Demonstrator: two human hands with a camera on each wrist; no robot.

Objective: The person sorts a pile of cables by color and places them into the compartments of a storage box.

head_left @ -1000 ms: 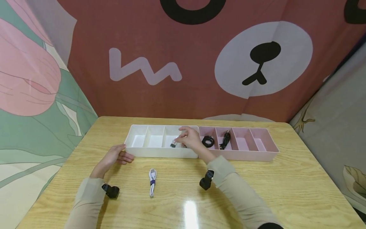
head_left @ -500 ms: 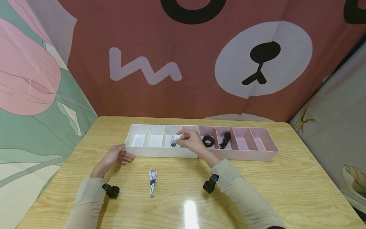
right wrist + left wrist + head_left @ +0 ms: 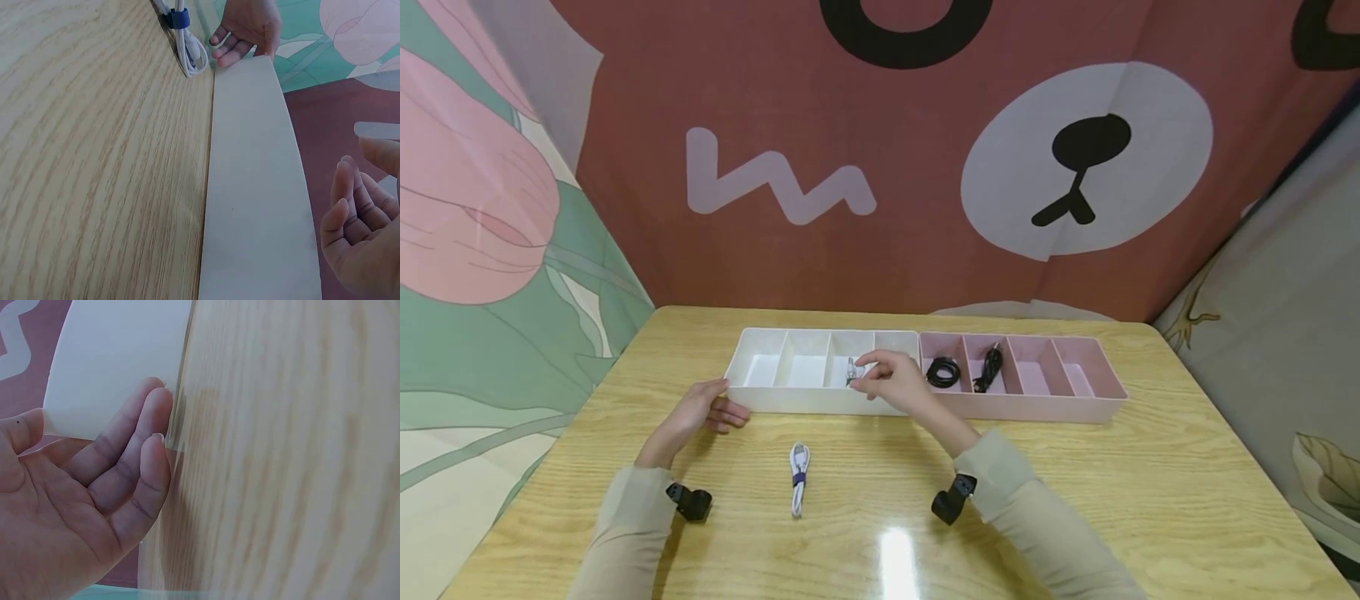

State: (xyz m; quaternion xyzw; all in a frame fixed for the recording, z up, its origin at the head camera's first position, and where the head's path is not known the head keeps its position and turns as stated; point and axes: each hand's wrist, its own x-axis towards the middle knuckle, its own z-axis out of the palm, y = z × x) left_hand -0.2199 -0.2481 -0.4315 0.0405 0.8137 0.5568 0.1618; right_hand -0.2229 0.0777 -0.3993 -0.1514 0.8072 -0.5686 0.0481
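Note:
A white divided box (image 3: 820, 401) stands toward the back of the table. My left hand (image 3: 700, 408) touches its left end, the thumb at the rim and the fingers lying straight along the front wall (image 3: 125, 362). Over the box's right half hovers my right hand (image 3: 891, 379), its fingers loosely bent and the thumb apart. Nothing shows between them in the right wrist view. Just beyond the fingertips, a small pale, partly dark item (image 3: 852, 372) lies in the third compartment from the left. My right hand hides much of the rightmost compartment.
A pink divided box (image 3: 1037, 407) adjoins the white one on the right. It holds a coiled black cable (image 3: 943, 372) and a bundled black cable (image 3: 989, 368). Nearer me lies a white cable (image 3: 799, 479) with a dark blue strap, on the wooden table (image 3: 737, 533).
My right hand has drawn slightly toward me and lower over the white box's front wall, its wrist shifting right. My left hand keeps its place at the left end.

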